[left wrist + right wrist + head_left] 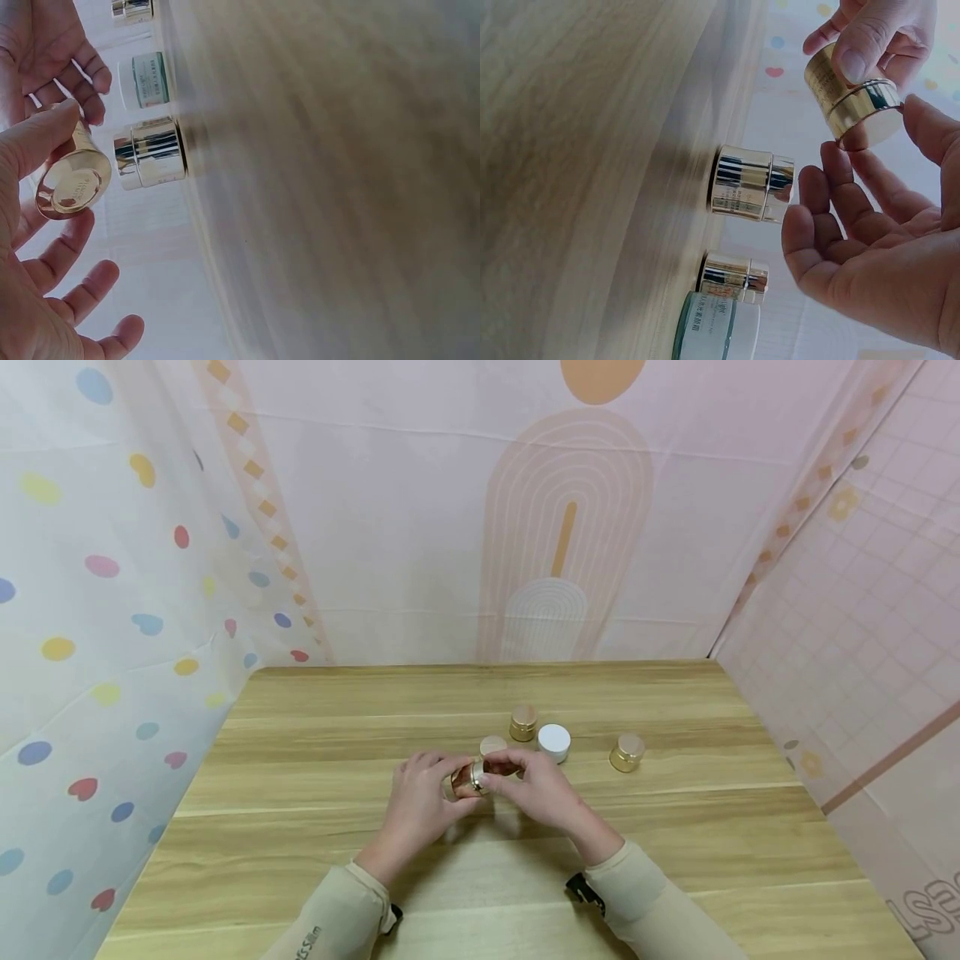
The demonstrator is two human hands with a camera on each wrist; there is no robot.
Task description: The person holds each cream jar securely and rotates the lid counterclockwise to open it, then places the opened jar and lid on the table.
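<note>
My left hand (422,797) grips the body of a gold cosmetic jar (465,781) above the table, thumb on one side and fingers on the other. The jar is tilted on its side; its shiny round base (73,184) faces the left wrist camera. At the lid end, my right hand (546,789) has its thumb and fingertips at opposite edges of the gold lid (866,109). The other right fingers are loosely bent. Just behind the hands a second gold jar (742,184) stands upright on the table, partly hidden in the head view.
Beyond the hands, a gold jar (522,724) stands beside a white-lidded jar (554,742) with a pale green base. Farther right is another gold jar (627,753). Patterned cloth (390,527) hangs behind and beside the wooden table (315,727).
</note>
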